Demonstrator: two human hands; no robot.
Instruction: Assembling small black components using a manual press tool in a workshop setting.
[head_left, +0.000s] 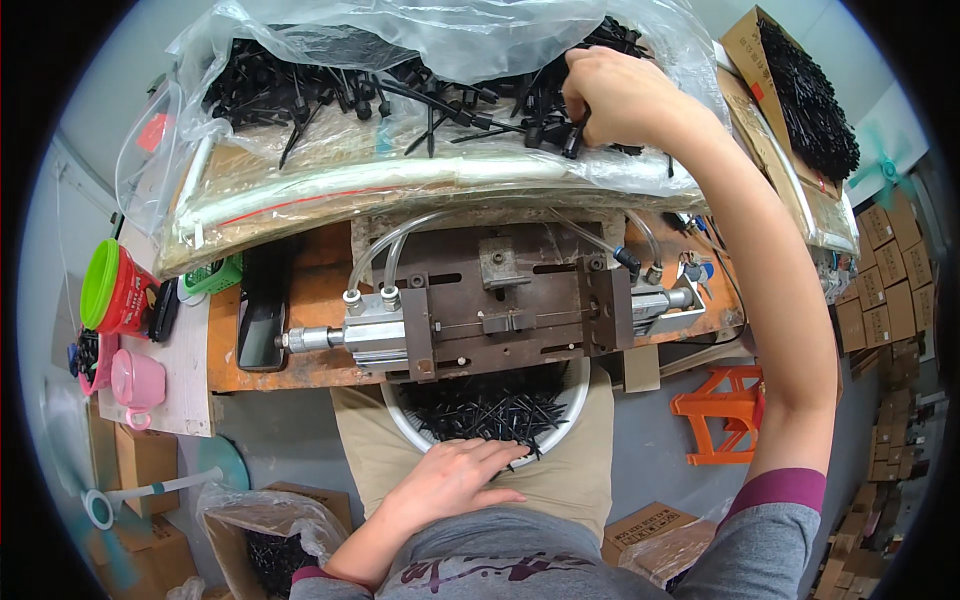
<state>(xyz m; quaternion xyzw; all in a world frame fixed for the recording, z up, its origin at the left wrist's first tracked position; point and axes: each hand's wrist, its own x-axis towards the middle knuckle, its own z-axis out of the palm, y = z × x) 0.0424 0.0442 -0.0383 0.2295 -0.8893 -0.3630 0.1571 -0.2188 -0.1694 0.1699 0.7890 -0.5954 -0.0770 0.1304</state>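
My right hand (pixel 625 100) reaches into a plastic-lined cardboard box (pixel 330 190) at the far side. Its fingers are curled closed around a black plastic part (pixel 574 140), among many similar black parts (pixel 465 105) with thin stems and thicker heads. My left hand (pixel 455 482) lies over the near rim of a white basket (pixel 575 412) on my lap. Its fingers are stretched out, touching the black stemmed parts (pixel 480 412) that fill the basket. Between box and basket stands a brown metal fixture (pixel 500 260) with an air cylinder (pixel 375 335) on its left.
On the orange bench lies a dark phone (pixel 263 310). A red tub (pixel 122 290) and a pink cup (pixel 137 380) stand left. An orange stool (pixel 715 415) is at right. Another box of black parts (pixel 800 95) is far right. Clear hoses (pixel 390 250) run to the fixture.
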